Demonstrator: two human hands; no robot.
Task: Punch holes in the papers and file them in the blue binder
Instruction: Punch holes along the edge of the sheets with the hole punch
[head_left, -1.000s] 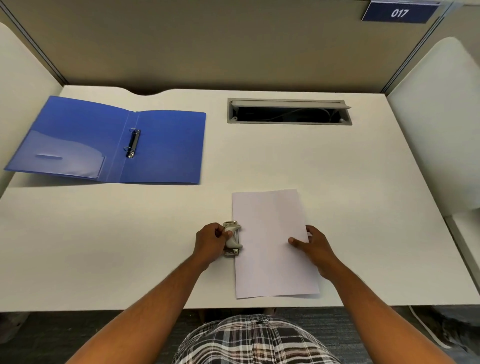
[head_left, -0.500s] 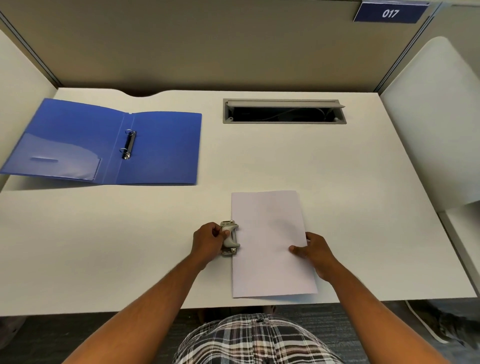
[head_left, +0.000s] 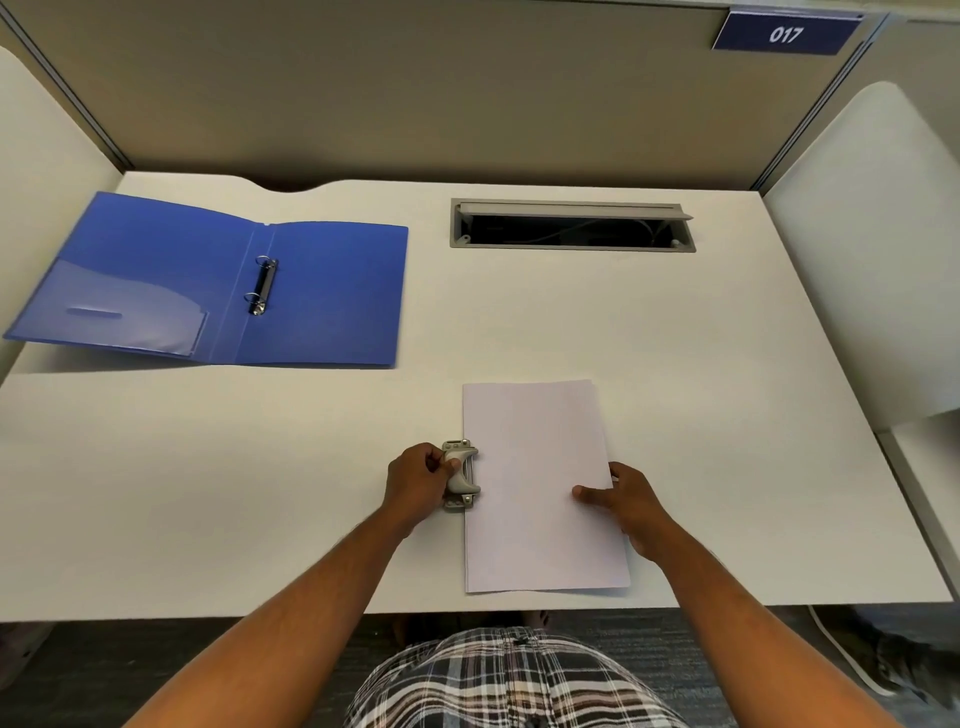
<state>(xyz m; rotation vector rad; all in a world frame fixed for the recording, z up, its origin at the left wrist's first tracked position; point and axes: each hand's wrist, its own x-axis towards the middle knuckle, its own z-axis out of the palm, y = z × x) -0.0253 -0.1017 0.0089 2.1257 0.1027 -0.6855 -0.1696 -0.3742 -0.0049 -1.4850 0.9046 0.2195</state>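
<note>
Both hands work near the counter's (head_left: 727, 364) front edge: the left hand (head_left: 415, 480) curls around a small grey hole punch (head_left: 460, 474), while the right hand (head_left: 626, 501) pinches the white papers' (head_left: 535, 483) right edge. Pressing well likely means keeping the stack square and fully seated. Plain, unmarked sheets lie flat; the blue binder (head_left: 322, 291) waits open, far left.

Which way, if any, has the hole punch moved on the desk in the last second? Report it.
No. The hole punch stays in line with the left end of the cable tray, on the left edge of the papers, gripped by the left hand.
</note>
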